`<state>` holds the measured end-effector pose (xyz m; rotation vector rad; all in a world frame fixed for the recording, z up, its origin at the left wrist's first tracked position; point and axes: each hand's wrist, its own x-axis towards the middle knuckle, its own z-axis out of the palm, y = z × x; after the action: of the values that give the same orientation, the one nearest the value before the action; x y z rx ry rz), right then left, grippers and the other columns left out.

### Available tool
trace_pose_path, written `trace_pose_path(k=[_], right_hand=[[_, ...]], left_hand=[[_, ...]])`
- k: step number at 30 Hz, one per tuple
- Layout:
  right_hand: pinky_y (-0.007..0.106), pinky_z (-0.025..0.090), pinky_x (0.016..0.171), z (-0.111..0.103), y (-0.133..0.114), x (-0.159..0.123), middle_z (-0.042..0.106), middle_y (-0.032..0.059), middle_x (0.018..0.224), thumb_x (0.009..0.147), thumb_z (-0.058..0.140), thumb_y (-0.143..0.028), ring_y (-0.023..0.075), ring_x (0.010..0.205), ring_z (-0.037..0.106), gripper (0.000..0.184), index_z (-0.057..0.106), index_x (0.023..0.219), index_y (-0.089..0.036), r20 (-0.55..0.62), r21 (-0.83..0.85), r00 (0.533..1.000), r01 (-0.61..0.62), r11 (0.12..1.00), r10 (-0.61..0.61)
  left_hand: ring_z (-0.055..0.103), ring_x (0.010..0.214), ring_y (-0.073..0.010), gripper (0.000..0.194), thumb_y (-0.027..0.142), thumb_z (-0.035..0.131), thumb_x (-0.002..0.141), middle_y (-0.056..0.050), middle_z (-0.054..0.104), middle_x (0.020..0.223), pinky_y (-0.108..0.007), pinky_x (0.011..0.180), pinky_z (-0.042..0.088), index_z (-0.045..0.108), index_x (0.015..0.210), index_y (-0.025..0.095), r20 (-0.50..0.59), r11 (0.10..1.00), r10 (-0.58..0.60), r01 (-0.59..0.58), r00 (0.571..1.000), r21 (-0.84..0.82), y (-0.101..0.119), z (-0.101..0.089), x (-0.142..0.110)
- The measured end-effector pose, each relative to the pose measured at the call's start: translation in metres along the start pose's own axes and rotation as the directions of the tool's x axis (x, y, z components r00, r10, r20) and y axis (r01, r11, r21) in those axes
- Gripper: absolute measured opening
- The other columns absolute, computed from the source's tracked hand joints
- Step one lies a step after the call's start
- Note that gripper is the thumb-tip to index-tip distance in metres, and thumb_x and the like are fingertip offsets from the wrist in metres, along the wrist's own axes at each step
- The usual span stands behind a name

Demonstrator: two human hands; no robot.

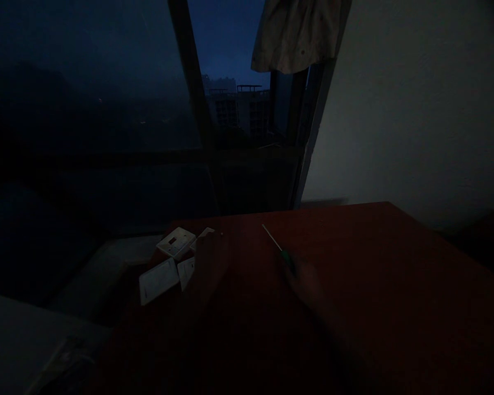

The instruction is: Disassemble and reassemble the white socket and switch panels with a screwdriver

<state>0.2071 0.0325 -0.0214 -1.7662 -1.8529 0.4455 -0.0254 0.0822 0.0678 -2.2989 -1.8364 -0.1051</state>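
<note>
The dark reddish surface (pixel 253 312) spreads nearest the camera. Over it, the right hand (pixel 307 281) has its grip clenched around a green-handled screwdriver (pixel 286 257), shaft angled away toward the window (pixel 234 44). The left hand (pixel 211 255) partly hides pale plates (pixel 159 281) at the left; I cannot tell whether its grip holds anything.

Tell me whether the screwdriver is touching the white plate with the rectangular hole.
Apart. The head view shows bare red table between them: the screwdriver, in the right hand, is well to the right of the white plate.
</note>
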Motion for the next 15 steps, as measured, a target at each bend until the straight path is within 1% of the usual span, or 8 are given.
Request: trace_pose_path(k=[1,3,6,9,11,13,15], right_hand=[[0.029,0.047,0.075,0.001,0.000,0.000,0.071,0.0100,0.100,0.093,0.039,-0.035,0.0208,0.085,0.066,0.032,0.060,0.112,-0.018,0.002,0.011,1.000,0.005,1.000,-0.005],[0.030,0.047,0.078,0.001,0.000,0.001,0.070,0.0106,0.105,0.092,0.041,-0.034,0.0215,0.089,0.066,0.034,0.059,0.116,-0.018,0.002,0.030,1.000,0.006,1.000,-0.006],[0.031,0.048,0.079,0.001,0.002,0.001,0.070,0.0120,0.105,0.091,0.042,-0.033,0.0225,0.089,0.066,0.036,0.060,0.117,-0.016,-0.008,0.053,1.000,-0.019,0.998,0.019],[0.031,0.049,0.078,0.000,0.003,0.001,0.070,0.0119,0.102,0.090,0.041,-0.035,0.0225,0.087,0.067,0.037,0.061,0.114,-0.015,-0.021,0.082,0.998,-0.054,0.995,0.056],[0.030,0.049,0.077,-0.001,0.003,0.001,0.071,0.0115,0.101,0.090,0.041,-0.036,0.0222,0.087,0.067,0.039,0.061,0.115,-0.014,-0.022,0.114,0.997,-0.069,0.991,0.072],[0.030,0.050,0.077,-0.002,0.002,0.001,0.071,0.0121,0.101,0.089,0.041,-0.037,0.0226,0.087,0.067,0.042,0.060,0.118,-0.013,-0.021,0.150,0.996,-0.081,0.985,0.086],[0.030,0.049,0.078,-0.003,0.001,0.002,0.070,0.0126,0.102,0.088,0.042,-0.039,0.0230,0.088,0.067,0.044,0.059,0.118,-0.011,-0.021,0.188,0.995,-0.093,0.978,0.098]], left_hand=[[0.058,0.097,-0.0326,0.023,0.019,0.045,0.090,-0.017,0.064,0.100,-0.048,0.085,0.041,0.063,0.100,0.012,0.012,1.000,-0.012,0.012,1.000,0.010,-0.006,0.001,0.002],[0.060,0.094,-0.0324,0.022,0.015,0.044,0.088,-0.016,0.066,0.096,-0.049,0.085,0.042,0.065,0.095,0.011,0.039,1.000,-0.025,0.024,0.999,0.020,-0.013,0.006,0.003],[0.063,0.090,-0.0286,0.025,0.010,0.042,0.087,-0.014,0.066,0.095,-0.043,0.081,0.045,0.064,0.096,0.012,0.073,0.999,-0.039,0.038,0.997,0.009,-0.014,0.015,0.006],[0.064,0.088,-0.0263,0.028,0.009,0.040,0.088,-0.014,0.065,0.099,-0.036,0.073,0.048,0.063,0.103,0.013,0.091,0.998,-0.049,0.051,0.995,-0.021,-0.008,0.023,0.009],[0.064,0.087,-0.0252,0.029,0.009,0.041,0.088,-0.013,0.065,0.102,-0.033,0.070,0.048,0.062,0.108,0.015,0.096,0.998,-0.028,0.033,0.995,-0.053,0.000,0.027,0.010],[0.064,0.090,-0.0242,0.030,0.011,0.043,0.089,-0.011,0.064,0.106,-0.033,0.072,0.048,0.061,0.112,0.019,0.091,0.995,0.020,-0.011,0.996,-0.095,0.009,0.029,0.009],[0.061,0.097,-0.0236,0.029,0.015,0.045,0.090,-0.008,0.062,0.112,-0.034,0.080,0.047,0.061,0.113,0.023,0.074,0.988,0.073,-0.062,0.995,-0.139,0.017,0.028,0.007]])
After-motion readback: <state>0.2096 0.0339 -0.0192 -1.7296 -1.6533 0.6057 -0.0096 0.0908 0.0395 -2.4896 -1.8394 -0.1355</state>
